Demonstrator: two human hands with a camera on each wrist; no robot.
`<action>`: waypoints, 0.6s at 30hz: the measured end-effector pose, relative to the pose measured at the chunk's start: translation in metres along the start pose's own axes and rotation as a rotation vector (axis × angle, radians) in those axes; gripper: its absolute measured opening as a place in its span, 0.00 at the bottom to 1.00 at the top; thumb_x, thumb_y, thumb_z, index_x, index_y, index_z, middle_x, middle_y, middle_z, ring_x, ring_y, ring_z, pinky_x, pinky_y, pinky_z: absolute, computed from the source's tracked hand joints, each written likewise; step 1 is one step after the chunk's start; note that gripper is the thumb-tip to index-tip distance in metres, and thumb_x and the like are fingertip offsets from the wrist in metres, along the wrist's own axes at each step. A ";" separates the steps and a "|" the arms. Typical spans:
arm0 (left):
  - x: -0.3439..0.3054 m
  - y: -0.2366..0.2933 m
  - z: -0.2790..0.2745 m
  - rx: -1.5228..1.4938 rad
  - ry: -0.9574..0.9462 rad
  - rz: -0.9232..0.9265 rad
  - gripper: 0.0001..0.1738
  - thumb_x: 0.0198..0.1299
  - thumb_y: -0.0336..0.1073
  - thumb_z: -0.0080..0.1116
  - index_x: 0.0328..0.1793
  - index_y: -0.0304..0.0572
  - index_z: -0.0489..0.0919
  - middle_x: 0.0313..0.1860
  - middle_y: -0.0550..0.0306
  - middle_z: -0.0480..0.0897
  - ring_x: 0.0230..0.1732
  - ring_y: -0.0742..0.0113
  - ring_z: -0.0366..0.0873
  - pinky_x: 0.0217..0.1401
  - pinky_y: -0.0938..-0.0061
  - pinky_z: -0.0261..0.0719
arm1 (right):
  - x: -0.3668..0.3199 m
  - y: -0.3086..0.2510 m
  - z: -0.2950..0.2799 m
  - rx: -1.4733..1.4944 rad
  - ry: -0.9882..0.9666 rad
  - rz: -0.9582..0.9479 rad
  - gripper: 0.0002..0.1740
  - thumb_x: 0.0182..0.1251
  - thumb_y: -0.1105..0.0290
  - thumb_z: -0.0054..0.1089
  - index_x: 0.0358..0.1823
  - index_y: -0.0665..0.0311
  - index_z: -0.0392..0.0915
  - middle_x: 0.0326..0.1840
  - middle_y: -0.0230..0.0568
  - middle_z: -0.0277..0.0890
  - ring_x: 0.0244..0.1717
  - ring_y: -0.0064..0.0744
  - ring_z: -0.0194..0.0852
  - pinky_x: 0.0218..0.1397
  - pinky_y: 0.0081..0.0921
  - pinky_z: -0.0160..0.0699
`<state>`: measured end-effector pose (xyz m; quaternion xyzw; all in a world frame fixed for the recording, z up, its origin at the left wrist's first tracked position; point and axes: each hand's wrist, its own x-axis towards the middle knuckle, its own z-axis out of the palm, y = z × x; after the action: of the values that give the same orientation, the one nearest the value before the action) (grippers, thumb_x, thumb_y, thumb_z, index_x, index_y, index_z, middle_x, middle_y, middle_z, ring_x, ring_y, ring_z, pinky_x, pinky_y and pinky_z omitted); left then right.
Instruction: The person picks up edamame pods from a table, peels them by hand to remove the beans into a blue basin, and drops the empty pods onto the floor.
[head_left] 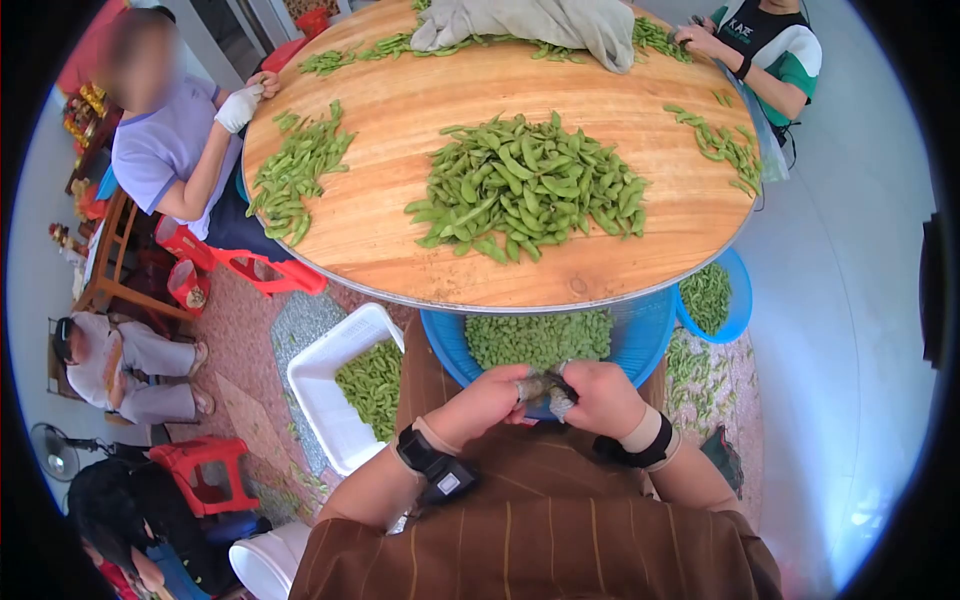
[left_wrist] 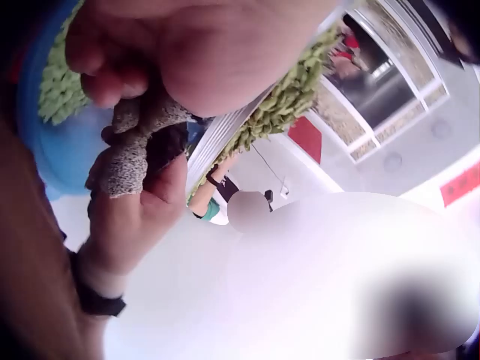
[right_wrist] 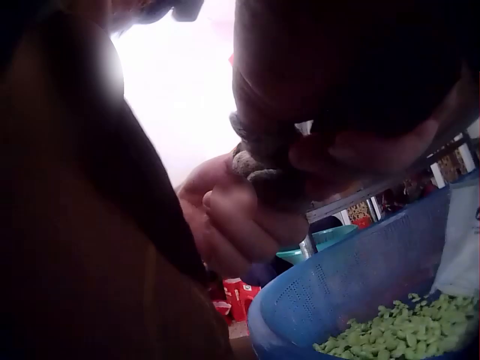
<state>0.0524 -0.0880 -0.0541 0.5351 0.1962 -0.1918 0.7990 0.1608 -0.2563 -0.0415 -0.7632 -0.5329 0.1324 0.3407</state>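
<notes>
My left hand [head_left: 488,402] and right hand [head_left: 606,403] meet in front of my lap, close over the near rim of a blue basket [head_left: 642,352]. Pale green shelled beans [head_left: 540,338] fill its bottom. Fingers of both hands are curled inward and pinch at a dark grey cloth piece [head_left: 543,386] between them. Speckled grey wrapping [left_wrist: 126,169] covers a digit of the right hand in the left wrist view. Palms and knuckles hide part of the cloth, and I cannot tell whether anything else is held inside it.
A large pile of green pods [head_left: 530,185] lies on the round wooden table [head_left: 375,215] ahead. Left of my legs stands a white crate [head_left: 310,375] of pods; a smaller blue basin [head_left: 738,300] sits at right. Other people [head_left: 185,150] are around the table.
</notes>
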 end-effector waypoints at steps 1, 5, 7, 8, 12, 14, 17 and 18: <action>-0.006 0.005 0.001 0.002 -0.001 0.000 0.10 0.65 0.40 0.55 0.35 0.43 0.76 0.20 0.65 0.70 0.21 0.76 0.65 0.23 0.80 0.63 | 0.000 0.000 0.002 -0.075 0.030 -0.011 0.09 0.46 0.70 0.64 0.26 0.63 0.72 0.26 0.46 0.74 0.28 0.51 0.75 0.31 0.41 0.75; -0.048 0.010 -0.029 0.590 0.353 0.082 0.12 0.61 0.41 0.59 0.35 0.39 0.77 0.20 0.57 0.73 0.23 0.68 0.72 0.26 0.71 0.71 | -0.001 0.009 0.000 -0.161 -0.016 0.066 0.08 0.46 0.73 0.61 0.30 0.63 0.76 0.34 0.46 0.77 0.32 0.49 0.77 0.34 0.40 0.78; -0.070 -0.002 -0.051 0.853 0.499 0.181 0.13 0.59 0.42 0.61 0.37 0.39 0.78 0.23 0.52 0.77 0.23 0.60 0.76 0.29 0.65 0.74 | -0.002 0.015 0.000 -0.106 0.093 0.008 0.13 0.46 0.74 0.60 0.37 0.63 0.79 0.42 0.44 0.78 0.38 0.47 0.79 0.38 0.37 0.80; -0.079 -0.010 -0.062 1.179 0.673 0.062 0.12 0.56 0.40 0.63 0.38 0.40 0.78 0.26 0.50 0.78 0.25 0.56 0.77 0.31 0.63 0.75 | -0.003 0.014 -0.002 -0.112 0.077 0.052 0.15 0.47 0.76 0.60 0.40 0.63 0.80 0.48 0.43 0.78 0.43 0.46 0.79 0.42 0.35 0.81; -0.078 0.022 -0.045 1.328 0.907 0.342 0.12 0.50 0.36 0.66 0.39 0.42 0.79 0.34 0.49 0.78 0.31 0.48 0.78 0.34 0.60 0.77 | 0.000 0.016 0.010 -0.056 0.135 0.074 0.14 0.47 0.75 0.60 0.39 0.64 0.80 0.45 0.44 0.78 0.42 0.47 0.78 0.41 0.36 0.80; -0.059 0.046 -0.026 1.234 0.936 0.611 0.11 0.52 0.36 0.65 0.41 0.42 0.79 0.34 0.49 0.77 0.32 0.48 0.78 0.33 0.61 0.77 | 0.001 0.015 0.012 -0.045 0.047 0.076 0.14 0.48 0.75 0.60 0.40 0.64 0.79 0.43 0.45 0.77 0.40 0.48 0.78 0.40 0.37 0.79; -0.026 0.083 0.001 1.231 1.000 0.793 0.11 0.54 0.35 0.64 0.43 0.39 0.81 0.34 0.47 0.78 0.31 0.49 0.78 0.33 0.63 0.77 | -0.001 0.013 0.013 -0.062 0.039 0.044 0.15 0.48 0.74 0.60 0.40 0.65 0.77 0.38 0.46 0.76 0.38 0.49 0.77 0.39 0.39 0.78; -0.014 0.093 0.006 1.262 1.027 0.781 0.11 0.54 0.34 0.63 0.43 0.40 0.81 0.35 0.46 0.78 0.32 0.48 0.78 0.34 0.62 0.76 | -0.003 0.012 0.012 -0.066 0.041 0.039 0.15 0.48 0.74 0.60 0.40 0.65 0.77 0.38 0.46 0.76 0.38 0.49 0.77 0.39 0.39 0.78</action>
<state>0.0893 -0.0592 0.0273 0.9223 0.1915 0.2840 0.1790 0.1619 -0.2570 -0.0588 -0.7867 -0.5149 0.1057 0.3237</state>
